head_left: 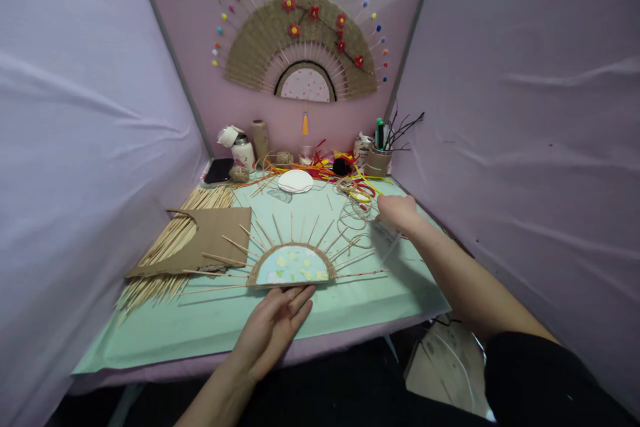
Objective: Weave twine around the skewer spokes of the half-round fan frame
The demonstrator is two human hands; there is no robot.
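Note:
A half-round fan piece (293,265) lies on the table, its face pale blue with yellow and green patches. Brown twine (256,267) borders its curve, and thin wooden sticks (277,228) radiate outward. My left hand (277,327) is at its straight lower edge, palm turned up and fingers stretched out, the tips touching or just under that edge. To the right, my right hand (399,215) is closed and low over the table, beside loose twine (354,217) and yellow-and-red-handled scissors (363,195). Its fingertips are hidden; a translucent whitish item (391,250) shows below it.
On the left, cut cardboard (225,233) lies over a pile of sticks (173,240). Behind are a white oval (295,181), a phone (219,171), a bottle (243,152), coloured strips and a pen holder (379,161). A large decorated fan (260,47) hangs on the back panel.

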